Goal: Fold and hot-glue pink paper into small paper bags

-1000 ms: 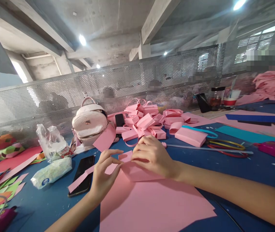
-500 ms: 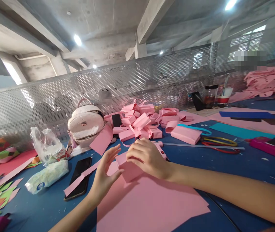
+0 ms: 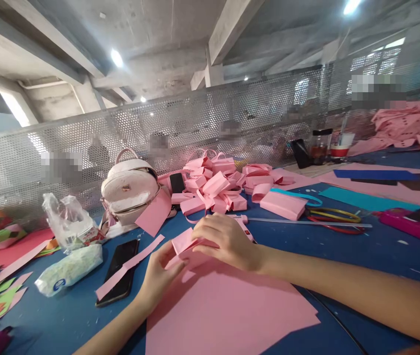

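Observation:
A small pink folded box (image 3: 184, 242) of paper or foam sheet is held between my two hands. My left hand (image 3: 160, 268) grips its left end, with the thumb on the near side and the fingers behind. Over the top and right side curls my right hand (image 3: 225, 241), its fingertips pressed on the box's upper edge. Beneath lies a large pink sheet (image 3: 228, 310) on the blue table. Just behind my right hand, a pink glue gun (image 3: 245, 227) is partly hidden, a clear glue stick (image 3: 306, 223) stretching right from it.
A heap of pink boxes (image 3: 215, 185) lies behind, beside a white backpack (image 3: 130, 185). To the left are a phone (image 3: 119, 266) under a pink strip, a tissue pack (image 3: 69, 271) and a plastic bag (image 3: 67, 222). A magenta tool (image 3: 413, 227) lies right. A perforated metal screen (image 3: 195, 118) stands behind.
My left hand has closed onto the left end of the box, which now tilts to show its top. The right hand stays on it. The view has shifted slightly.

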The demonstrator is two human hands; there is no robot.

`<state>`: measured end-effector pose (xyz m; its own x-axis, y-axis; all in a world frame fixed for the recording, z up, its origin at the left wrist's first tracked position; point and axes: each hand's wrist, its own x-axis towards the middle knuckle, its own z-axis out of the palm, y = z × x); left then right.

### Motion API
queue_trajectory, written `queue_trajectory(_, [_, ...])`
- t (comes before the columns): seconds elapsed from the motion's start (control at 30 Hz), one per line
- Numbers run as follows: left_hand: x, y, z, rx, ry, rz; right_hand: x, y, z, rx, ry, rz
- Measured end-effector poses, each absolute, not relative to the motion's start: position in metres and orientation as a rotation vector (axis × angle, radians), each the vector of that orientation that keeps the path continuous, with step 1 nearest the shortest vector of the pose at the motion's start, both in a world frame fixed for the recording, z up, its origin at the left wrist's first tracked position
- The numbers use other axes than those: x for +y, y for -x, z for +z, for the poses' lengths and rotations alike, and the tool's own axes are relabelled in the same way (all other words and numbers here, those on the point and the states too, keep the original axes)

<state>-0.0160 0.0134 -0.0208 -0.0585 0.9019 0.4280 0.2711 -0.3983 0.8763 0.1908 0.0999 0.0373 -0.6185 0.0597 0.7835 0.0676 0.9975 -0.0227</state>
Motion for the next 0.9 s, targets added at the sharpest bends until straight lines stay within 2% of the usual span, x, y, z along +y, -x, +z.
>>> queue_trajectory(0.37, [0.013,0.028,-0.030,1.476,-1.705,1.594,0.108,-0.209,0.053,-2.216,0.187,0.015])
queue_trajectory(0.43, [0.012,0.031,-0.033,1.508,-1.708,1.603,0.115,-0.230,0.056,-2.219,0.316,0.038])
queue_trajectory(0.57, [0.010,0.036,-0.035,1.537,-1.904,1.578,0.134,-0.283,0.047,-2.324,0.854,0.144])
queue_trajectory(0.67, [0.010,0.038,-0.035,1.513,-2.056,1.590,0.146,-0.309,0.030,-2.365,1.206,0.462])
queue_trajectory(0.8, [0.010,0.039,-0.036,1.515,-2.132,1.577,0.157,-0.304,0.011,-2.409,1.296,0.740])
queue_trajectory(0.9, [0.010,0.040,-0.035,1.547,-2.195,1.545,0.167,-0.284,0.007,-2.498,1.384,0.618])
